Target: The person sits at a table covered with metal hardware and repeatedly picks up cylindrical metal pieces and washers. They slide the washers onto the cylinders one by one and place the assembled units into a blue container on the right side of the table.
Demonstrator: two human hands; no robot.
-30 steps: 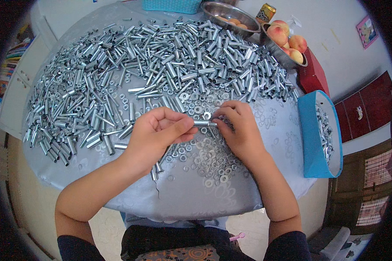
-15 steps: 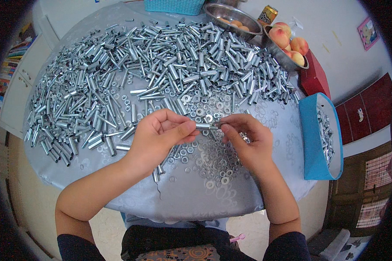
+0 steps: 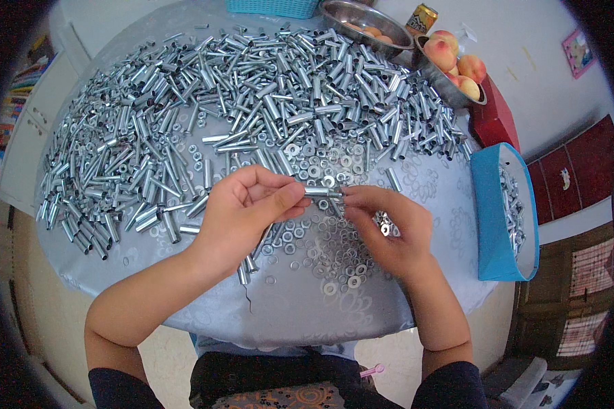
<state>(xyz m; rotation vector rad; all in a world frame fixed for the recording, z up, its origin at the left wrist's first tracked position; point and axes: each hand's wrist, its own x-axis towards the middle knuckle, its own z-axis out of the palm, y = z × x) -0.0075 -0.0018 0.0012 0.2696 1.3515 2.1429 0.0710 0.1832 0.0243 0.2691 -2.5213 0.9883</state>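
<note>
Between the thumb and fingers of my left hand (image 3: 256, 204) lies a shiny silver expansion bolt (image 3: 318, 192), held level above the table with its end pointing right. At that right end, the fingertips of my right hand (image 3: 389, 225) close on the bolt, with the thumb just below. Several shiny washers or nuts (image 3: 386, 225) show by the right palm; whether the hand holds them is unclear. Beneath both hands spread loose flat washers (image 3: 334, 252) and nuts (image 3: 290, 235). A large heap of metal sleeves and bolts (image 3: 252, 88) covers the table beyond.
A blue fabric bin (image 3: 488, 218) with metal parts stands at the right edge of the cloth-covered table (image 3: 205, 307). Farther back are a bowl of peaches (image 3: 450, 92), a steel bowl of eggs (image 3: 338, 17), a can (image 3: 421, 19), a red box (image 3: 494, 119) and a turquoise basket (image 3: 273, 7).
My right thumb has slid down, away from the index fingertip, and the right hand has shifted slightly right. The left hand keeps the bolt nearly in place, a little higher.
</note>
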